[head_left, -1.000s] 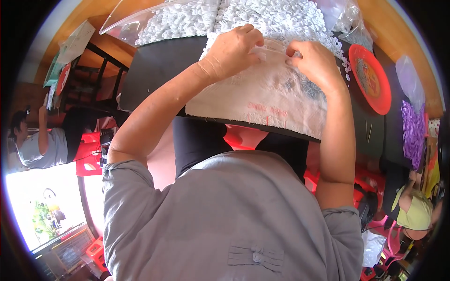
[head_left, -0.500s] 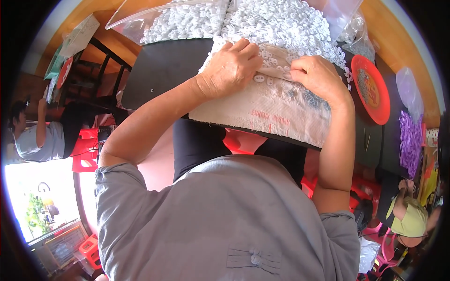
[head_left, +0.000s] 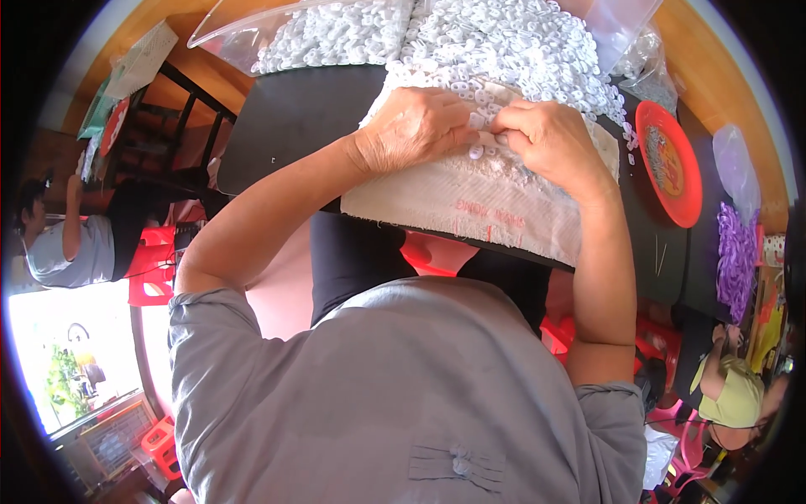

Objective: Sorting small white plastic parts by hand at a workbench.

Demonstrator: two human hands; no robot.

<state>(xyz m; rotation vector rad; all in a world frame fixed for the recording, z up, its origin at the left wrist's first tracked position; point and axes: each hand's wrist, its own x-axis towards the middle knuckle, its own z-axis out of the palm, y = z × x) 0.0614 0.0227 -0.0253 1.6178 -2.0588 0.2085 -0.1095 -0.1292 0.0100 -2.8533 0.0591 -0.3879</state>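
A large heap of small white plastic pieces with holes (head_left: 504, 42) covers the far part of the dark table and spills onto a beige woven cloth (head_left: 420, 198). Over the cloth's far part, my left hand (head_left: 417, 128) is closed, its fingertips curled down among loose pieces. Close to its right, my right hand (head_left: 552, 144) is closed too, with thumb and forefinger pinched together. What the fingertips hold is too small or hidden to make out. A single white piece (head_left: 476, 152) lies just below the fingertips.
A red plate (head_left: 690, 189) with small grey bits stands on the right. Beyond it lie two thin sticks (head_left: 661, 256) and a purple bundle (head_left: 735, 273). Clear plastic bags (head_left: 642, 71) edge the heap. Other people sit at far left (head_left: 71, 248) and far right (head_left: 732, 393).
My hands have come closer together. The folded strip of cloth that was between them is no longer raised, and my fingertips now meet over white pieces.
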